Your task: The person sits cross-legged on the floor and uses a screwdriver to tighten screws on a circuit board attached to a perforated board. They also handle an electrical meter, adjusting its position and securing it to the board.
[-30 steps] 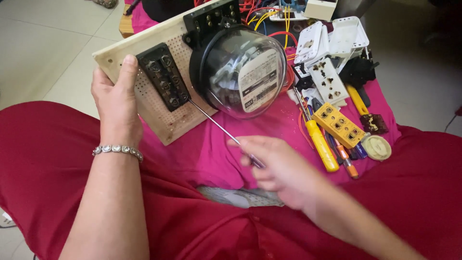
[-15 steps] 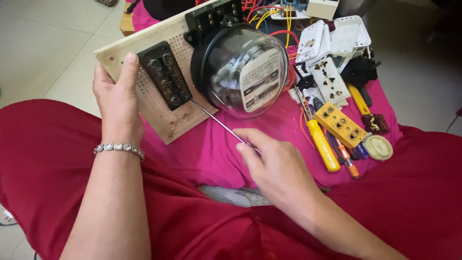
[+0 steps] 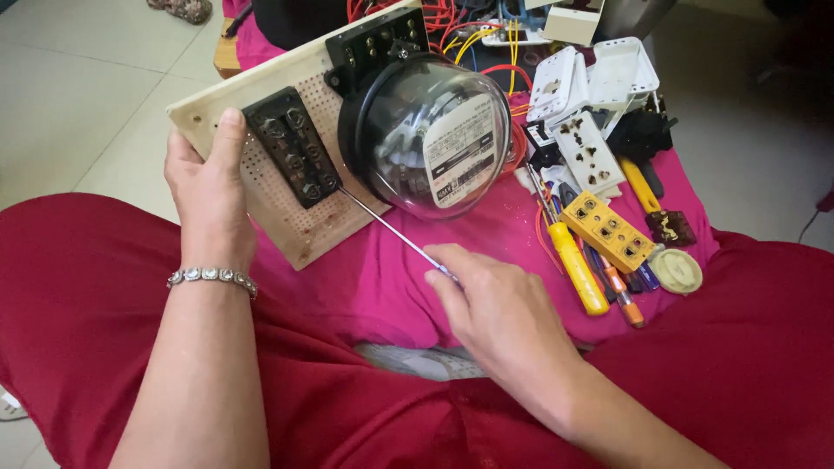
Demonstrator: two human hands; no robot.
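My left hand (image 3: 207, 193) grips the left edge of a perforated wooden board (image 3: 287, 213), tilting it up over my lap. On the board sit a black terminal block (image 3: 292, 157) and a round glass-domed electricity meter (image 3: 430, 135) with a black terminal cover (image 3: 378, 43) above it. My right hand (image 3: 499, 313) holds a screwdriver (image 3: 391, 227) by its hidden handle. Its thin metal shaft runs up-left, and the tip touches the lower end of the black terminal block.
On the pink cloth (image 3: 365, 287) to the right lie a yellow-handled screwdriver (image 3: 578, 278), a yellow socket strip (image 3: 605, 230), white sockets (image 3: 591, 152), a round cream part (image 3: 676, 271) and coloured wires (image 3: 473, 39). Tiled floor (image 3: 78, 104) is at the left.
My right hand has shifted slightly right and down while the screwdriver tip stays at the terminal block. The board is held as before.
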